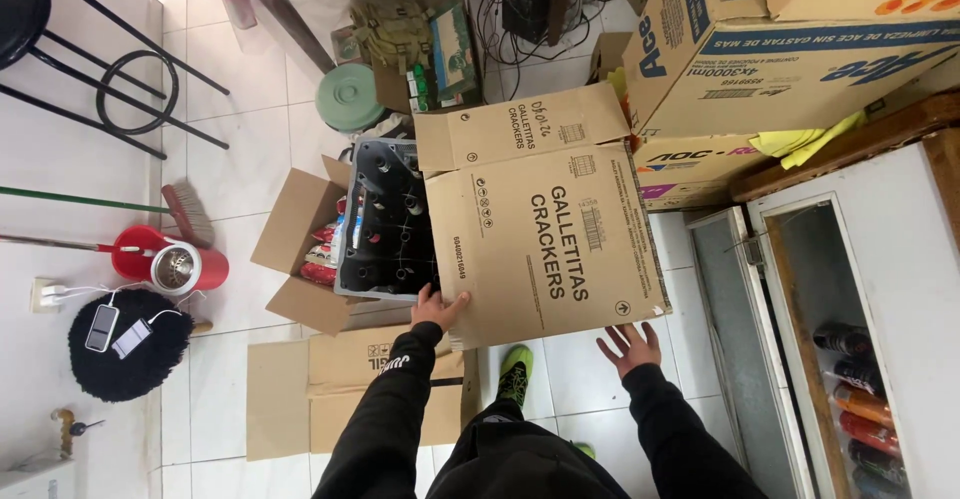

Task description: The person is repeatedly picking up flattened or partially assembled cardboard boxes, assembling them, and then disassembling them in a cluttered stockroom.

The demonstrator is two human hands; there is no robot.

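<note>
Down by my feet on the tile floor point(230, 379), left hand point(436, 309) is pinching the near corner of the big cardboard box point(545, 239), fingers curled on its edge. Right hand point(628, 347) is spread wide open just below the box's near edge, holding nothing. Past the left hand there's a dark crate point(385, 221) sitting in an open carton point(300, 249). More boxes are stacked by the far wall.
</note>
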